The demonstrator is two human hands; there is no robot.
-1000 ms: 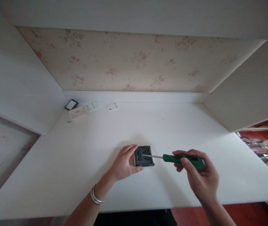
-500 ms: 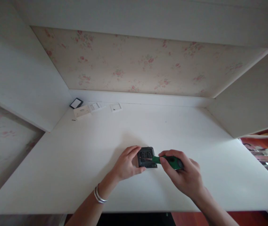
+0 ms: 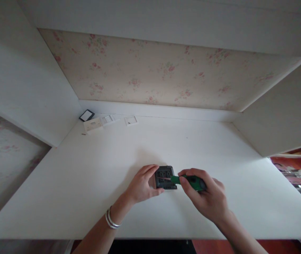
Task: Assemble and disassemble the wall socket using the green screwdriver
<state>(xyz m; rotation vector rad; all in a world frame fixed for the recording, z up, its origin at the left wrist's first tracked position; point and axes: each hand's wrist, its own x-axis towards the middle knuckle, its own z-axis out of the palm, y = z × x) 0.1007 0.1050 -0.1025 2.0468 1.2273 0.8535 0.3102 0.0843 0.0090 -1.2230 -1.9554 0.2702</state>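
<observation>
A small black square plastic part, which looks like the back of a wall socket or switch [image 3: 169, 170], stands on the white table near the front middle. My left hand [image 3: 143, 185] grips its left side, fingers at the far edge and thumb at the near edge. In my right hand [image 3: 210, 194] is a screwdriver with a green and black handle [image 3: 192, 181]. Its thin shaft points left across the black face, with the tip near the part's left side. Whether the tip sits in a screw is too small to tell.
At the table's back left lie a black-framed piece [image 3: 86, 115], a white plate [image 3: 92, 124], a white frame with openings [image 3: 108, 120] and another white square frame [image 3: 131, 120]. A small dark bit [image 3: 83, 134] lies near them. White panels rise on both sides of the table [image 3: 219, 151].
The view has shifted very slightly. Both hands keep their holds, and the screwdriver stays against the black part with barely any visible movement.
</observation>
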